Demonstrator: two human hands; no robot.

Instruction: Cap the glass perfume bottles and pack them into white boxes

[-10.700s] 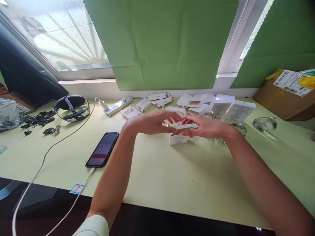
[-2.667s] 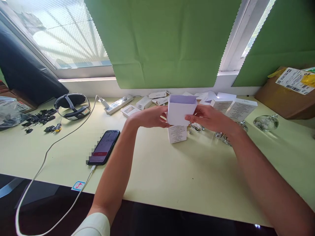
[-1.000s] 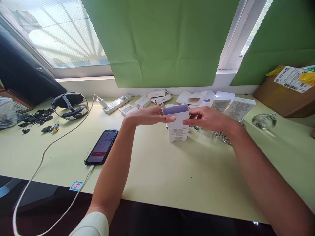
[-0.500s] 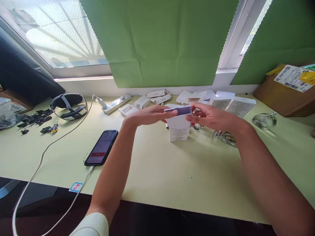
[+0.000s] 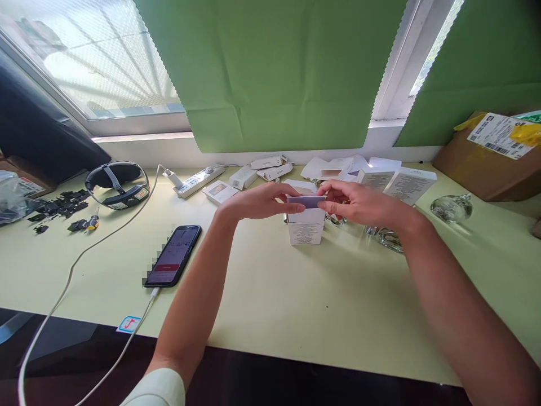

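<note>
A small white box with printed text stands upright on the pale green desk. A white sleeve with a lilac top sits nearly all the way down over it. My left hand pinches the sleeve's left side with its fingertips. From the other side, my right hand grips the sleeve between thumb and fingers. Both hands are closed on the sleeve above the box.
A phone on a white cable lies to the left. Behind it are a headset, black parts and a power strip. More white boxes and glass bottles lie at the back right, beside a cardboard box.
The sleeve, held high above the box 2.7 s ago, has come down over the box and is now almost fully seated. Both hands sank with it.
</note>
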